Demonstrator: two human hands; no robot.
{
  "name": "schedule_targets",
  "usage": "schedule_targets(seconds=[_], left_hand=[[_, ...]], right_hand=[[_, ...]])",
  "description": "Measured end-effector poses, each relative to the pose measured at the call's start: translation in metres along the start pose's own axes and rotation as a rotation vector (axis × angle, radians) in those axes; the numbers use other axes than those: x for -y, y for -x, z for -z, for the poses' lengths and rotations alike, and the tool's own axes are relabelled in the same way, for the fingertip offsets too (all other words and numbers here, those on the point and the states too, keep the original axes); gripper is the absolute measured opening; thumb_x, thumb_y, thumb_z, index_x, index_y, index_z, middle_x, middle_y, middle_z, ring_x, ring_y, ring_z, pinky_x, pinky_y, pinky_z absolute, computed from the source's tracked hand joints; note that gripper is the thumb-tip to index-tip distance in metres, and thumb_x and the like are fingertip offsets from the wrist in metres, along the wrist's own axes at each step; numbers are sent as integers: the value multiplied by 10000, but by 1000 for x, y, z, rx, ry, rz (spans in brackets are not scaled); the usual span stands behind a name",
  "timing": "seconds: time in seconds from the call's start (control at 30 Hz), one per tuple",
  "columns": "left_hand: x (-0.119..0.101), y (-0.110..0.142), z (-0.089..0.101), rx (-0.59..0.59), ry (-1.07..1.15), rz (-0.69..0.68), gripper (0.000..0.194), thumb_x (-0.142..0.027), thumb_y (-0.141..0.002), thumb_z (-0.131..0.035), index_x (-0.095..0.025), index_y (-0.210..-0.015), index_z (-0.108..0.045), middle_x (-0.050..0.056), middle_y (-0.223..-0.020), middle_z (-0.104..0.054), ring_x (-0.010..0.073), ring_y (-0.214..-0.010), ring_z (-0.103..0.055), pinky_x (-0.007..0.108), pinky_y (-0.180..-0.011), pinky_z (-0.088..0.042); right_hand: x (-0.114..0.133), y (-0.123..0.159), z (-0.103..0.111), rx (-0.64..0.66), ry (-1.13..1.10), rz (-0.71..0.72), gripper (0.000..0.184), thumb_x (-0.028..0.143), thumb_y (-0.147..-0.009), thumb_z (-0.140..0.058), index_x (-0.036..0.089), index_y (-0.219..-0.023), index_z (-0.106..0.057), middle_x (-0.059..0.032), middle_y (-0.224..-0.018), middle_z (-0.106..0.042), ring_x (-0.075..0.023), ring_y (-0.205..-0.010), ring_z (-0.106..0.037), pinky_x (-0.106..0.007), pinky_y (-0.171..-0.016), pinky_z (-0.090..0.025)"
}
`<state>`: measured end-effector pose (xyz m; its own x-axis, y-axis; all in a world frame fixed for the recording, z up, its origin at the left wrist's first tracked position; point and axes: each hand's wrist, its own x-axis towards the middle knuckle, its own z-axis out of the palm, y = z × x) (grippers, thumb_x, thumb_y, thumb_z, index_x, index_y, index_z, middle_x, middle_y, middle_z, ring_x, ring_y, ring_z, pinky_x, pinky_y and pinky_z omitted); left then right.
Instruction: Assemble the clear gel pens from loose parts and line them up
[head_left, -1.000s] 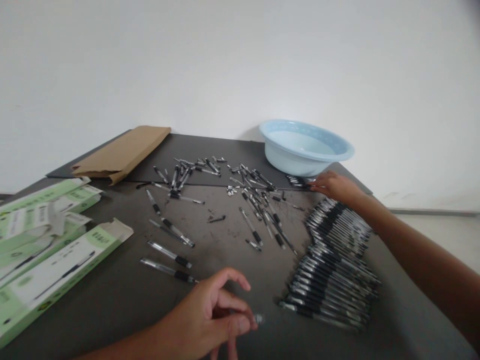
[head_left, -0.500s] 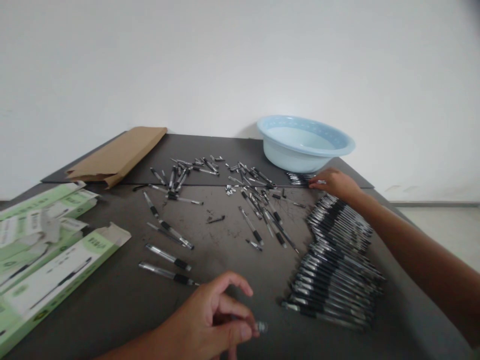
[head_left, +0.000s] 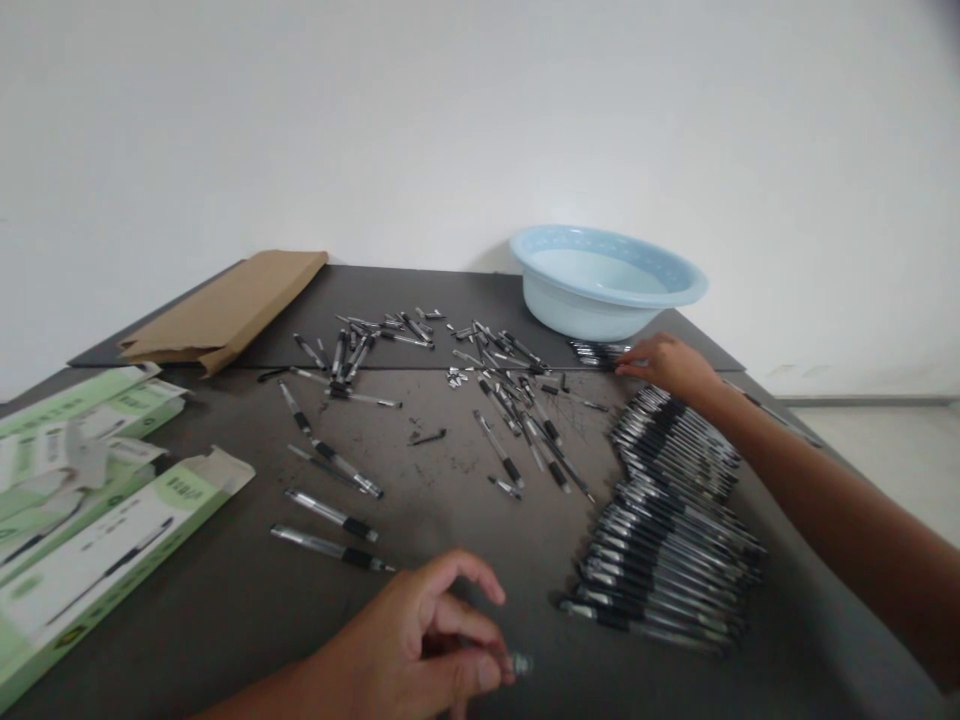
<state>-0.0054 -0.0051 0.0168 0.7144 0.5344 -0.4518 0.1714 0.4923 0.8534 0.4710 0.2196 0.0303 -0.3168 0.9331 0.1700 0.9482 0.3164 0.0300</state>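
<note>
Filling the lower part of the view, a dark grey table [head_left: 450,500], crossed by a seam and smudged with dark marks, stands against a plain white wall [head_left: 420,130]; a pale floor [head_left: 885,470] shows at the right. A brown paper bag [head_left: 229,300] lies at the far left, green-and-white boxes [head_left: 127,560] nearer, and a light blue basin [head_left: 577,315] sits far right.

The pen row [head_left: 667,530] lies along the table's right side, its pens side by side, long axes running mostly left to right and slanting nearer at the right ends — grips and tips toward the left. Loose pens [head_left: 326,545] near the left hand [head_left: 427,640] lie crosswise the other way, grips rightward, the nearest one's tip pointing at that hand.

The left hand pinches a small clear piece [head_left: 521,663] between thumb and finger, another finger curled free above. The right hand [head_left: 664,365] reaches to a small pen group [head_left: 592,352] beside the basin, fingers drawn together — whether they grip a pen, I cannot tell.
</note>
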Motion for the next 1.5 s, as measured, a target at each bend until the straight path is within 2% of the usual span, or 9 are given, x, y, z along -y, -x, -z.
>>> schedule_targets(seconds=[0.23,0.43,0.9,1.07,1.2,1.33,1.5], left_hand=[[-5,1,1,-1,-37,25,393,-365,-892,-760,-240,-1120,-466,26,-1003,-815,82,-571,-656,124,-435,-402],[-1,2,3,13,-48,25,375,-354,-908,-741,-243,-1141,-469,32,-1009,-815,92,-582,-666,133,-442,-403],[1,1,3,11,-24,-1,360,-318,-903,-737,-240,-1125,-466,27,-992,-810,78,-559,-626,168,-490,-374],[-1,1,1,6,-26,-2,358,-341,-897,-745,-240,-1105,-471,11,-938,-805,82,-556,-623,169,-495,-372],[-2,1,1,6,-21,-4,349,-314,-896,-738,-243,-1110,-471,17,-978,-811,78,-559,-620,162,-489,-371],[-6,2,1,-5,-23,42,395,-315,-870,-757,-231,-1124,-466,18,-975,-807,69,-545,-613,148,-471,-385],[-7,2,-1,5,-20,17,412,-356,-875,-759,-227,-1120,-453,29,-981,-803,70,-546,-633,125,-431,-384]], right_hand=[[-5,-2,1,0,-3,-32,242,416,-937,-682,272,-1021,-858,-74,-993,-842,-289,-933,-733,-378,-797,-545],[-7,1,1,11,-7,-32,247,438,-941,-678,273,-992,-855,-70,-1009,-837,-305,-984,-721,-399,-834,-541],[-13,-4,-2,12,-18,-80,255,453,-938,-675,269,-956,-852,-64,-947,-835,-278,-881,-733,-383,-770,-522],[-14,-6,-3,11,-22,-88,257,445,-933,-681,269,-984,-863,-69,-1006,-841,-284,-903,-739,-386,-791,-535],[-16,-6,-4,7,-31,-88,248,428,-941,-680,282,-1013,-867,-61,-1058,-842,-277,-937,-745,-370,-825,-540],[-17,-7,-5,5,-34,-96,242,406,-943,-676,277,-1018,-867,-58,-1061,-842,-264,-929,-749,-354,-825,-539],[-16,-8,-6,-18,-34,-124,250,411,-930,-677,266,-1011,-864,-62,-1029,-845,-260,-911,-746,-345,-800,-533]])
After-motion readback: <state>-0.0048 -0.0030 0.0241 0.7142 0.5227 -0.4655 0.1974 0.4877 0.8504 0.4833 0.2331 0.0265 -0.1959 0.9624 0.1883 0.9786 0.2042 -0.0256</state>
